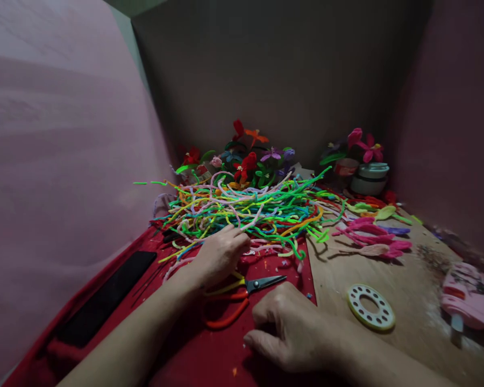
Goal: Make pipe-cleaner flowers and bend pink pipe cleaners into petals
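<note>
My left hand (220,255) lies at the near edge of the pile of pipe cleaners (250,209), palm down, fingers curled loosely into the strands; from here I cannot tell whether they have pinched one or only rest on them. The pile is a tangle of green, yellow, pink, blue and orange, spread over the red cloth (210,355) in front of me and reaching back toward the wall. My right hand (290,328) rests on the cloth nearer to me, fingers bent under in a loose fist, holding nothing that I can see. Between my two hands lie the scissors (242,295), orange handles toward me and blades pointing right, with a yellow strand across them; neither hand touches them. A black strip (107,298) lies on the cloth to the left of my left forearm. To the right the cloth ends at a brown board (411,290), and on it sits a pale ring with holes (370,306), just beside my right hand. Farther back on the board lie pink petals (371,236), and behind the pile stand finished flowers (248,153). At the far right a pink tool (468,295) is blurred.
</note>
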Motion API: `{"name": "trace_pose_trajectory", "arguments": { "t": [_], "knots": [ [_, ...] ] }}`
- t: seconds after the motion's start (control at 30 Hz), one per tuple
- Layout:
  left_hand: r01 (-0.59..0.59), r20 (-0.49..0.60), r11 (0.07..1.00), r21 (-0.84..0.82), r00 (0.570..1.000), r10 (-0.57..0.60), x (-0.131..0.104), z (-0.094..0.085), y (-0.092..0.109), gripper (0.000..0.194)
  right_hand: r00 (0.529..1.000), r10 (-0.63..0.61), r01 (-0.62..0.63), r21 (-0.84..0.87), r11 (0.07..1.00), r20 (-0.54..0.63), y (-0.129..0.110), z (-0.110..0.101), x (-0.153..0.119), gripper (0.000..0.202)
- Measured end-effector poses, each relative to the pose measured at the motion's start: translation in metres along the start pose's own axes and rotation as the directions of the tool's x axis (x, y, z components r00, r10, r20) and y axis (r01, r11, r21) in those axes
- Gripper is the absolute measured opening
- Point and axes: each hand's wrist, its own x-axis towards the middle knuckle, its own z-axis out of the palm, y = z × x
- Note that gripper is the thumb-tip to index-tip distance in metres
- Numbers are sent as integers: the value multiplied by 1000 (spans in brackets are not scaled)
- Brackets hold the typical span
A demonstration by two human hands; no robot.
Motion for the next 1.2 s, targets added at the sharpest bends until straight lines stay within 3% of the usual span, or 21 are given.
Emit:
{"name": "trace_pose_trajectory", "arguments": {
  "t": [0.13,0.37,0.47,0.57,0.7,0.8,0.9,1.03,1.2],
  "knots": [
    [39,-3,997,65,999,-39,0,1,-2,14,1000,0,0,-7,1000,3,-1,-2,0,30],
    [107,-212,994,7,972,-103,0,-8,-11,23,999,-23,23,-5,1000,-48,-2,-3,1,30],
    [94,-91,995,34,992,-91,-2,-8,-13,20,997,-47,47,0,999,-57,-2,-3,1,28],
    [103,-17,991,-86,994,-105,0,-9,-15,19,998,-42,42,-1,999,-55,-3,-3,1,28],
    [203,-216,956,-211,944,-248,15,-19,-30,17,998,0,0,-9,1000,-56,-4,-6,2,28],
    [320,-321,945,-74,889,-326,34,-22,-49,19,998,-21,21,-1,1000,-58,-3,-7,3,27],
    [375,-300,918,130,897,-324,54,-16,-61,22,997,-51,50,-23,998,-61,-2,-8,3,26],
    [373,-191,847,379,927,-323,67,-10,-59,24,997,-51,47,-58,997,-63,2,-9,4,24],
    [332,-212,822,462,942,-261,65,-20,-49,25,998,-55,51,-97,994,-35,3,-10,5,24]
  ]
}}
